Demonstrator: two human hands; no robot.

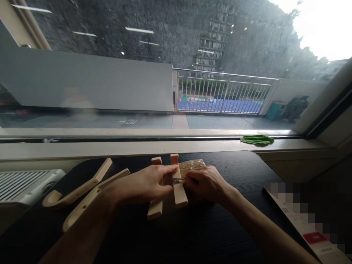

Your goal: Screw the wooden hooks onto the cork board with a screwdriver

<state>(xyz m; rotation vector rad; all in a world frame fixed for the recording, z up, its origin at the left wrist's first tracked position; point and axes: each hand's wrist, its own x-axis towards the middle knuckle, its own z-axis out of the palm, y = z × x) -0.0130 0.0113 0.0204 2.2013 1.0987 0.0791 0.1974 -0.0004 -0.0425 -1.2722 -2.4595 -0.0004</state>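
Note:
My left hand (143, 183) reaches across one short wooden piece (155, 211). Its forefinger and thumb press on the edge of a second, notched wooden piece (180, 196), steadying it. My right hand (207, 183) is closed in a pinch round a thin metal rod (180, 179), whose tip meets a small metal fitting at the middle of the second piece. Behind this hand lies a brown block (192, 165) with a shiny, wrapped-looking surface. The other fingers of my left hand are mostly hidden.
Two long curved wooden pieces with holes, one farther out (79, 192) and one nearer (90, 198), lie left on the black table (233, 227). A green cloth (257, 139) rests on the windowsill. A white radiator (27, 187) stands left; a long box (305, 227) is at right.

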